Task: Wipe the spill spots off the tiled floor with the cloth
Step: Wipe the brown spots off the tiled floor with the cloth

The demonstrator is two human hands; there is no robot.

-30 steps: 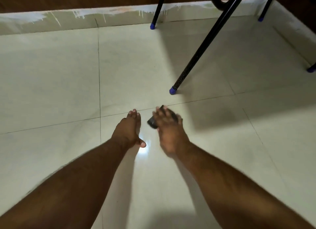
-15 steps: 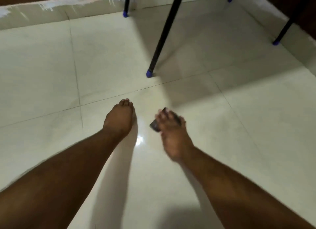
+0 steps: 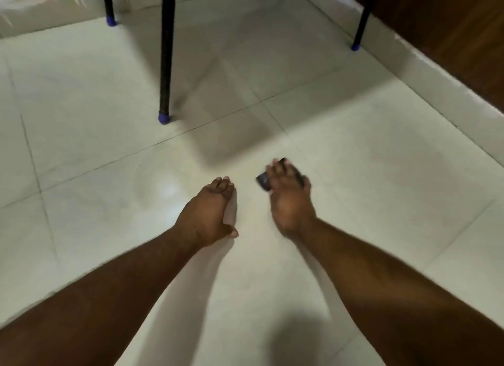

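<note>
A small dark cloth (image 3: 262,180) lies flat on the pale tiled floor (image 3: 368,207). My right hand (image 3: 290,199) presses down on it with straight fingers, so only its left corner and right edge show. My left hand (image 3: 208,215) rests flat on the tile just left of it, fingers together, thumb out to the right. A faint curved smear (image 3: 141,174) rings a bright light reflection on the tile left of my left hand. No distinct spill spot is visible around the cloth.
A black furniture leg with a blue foot (image 3: 164,117) stands ahead to the left, two more legs (image 3: 355,46) farther back. A pale skirting (image 3: 436,73) and dark wood wall run along the right. The furniture's shadow falls on the tiles ahead.
My right hand has slid the cloth to the right, away from the near black leg. My left hand followed along the floor, and the view swung toward the right wall.
</note>
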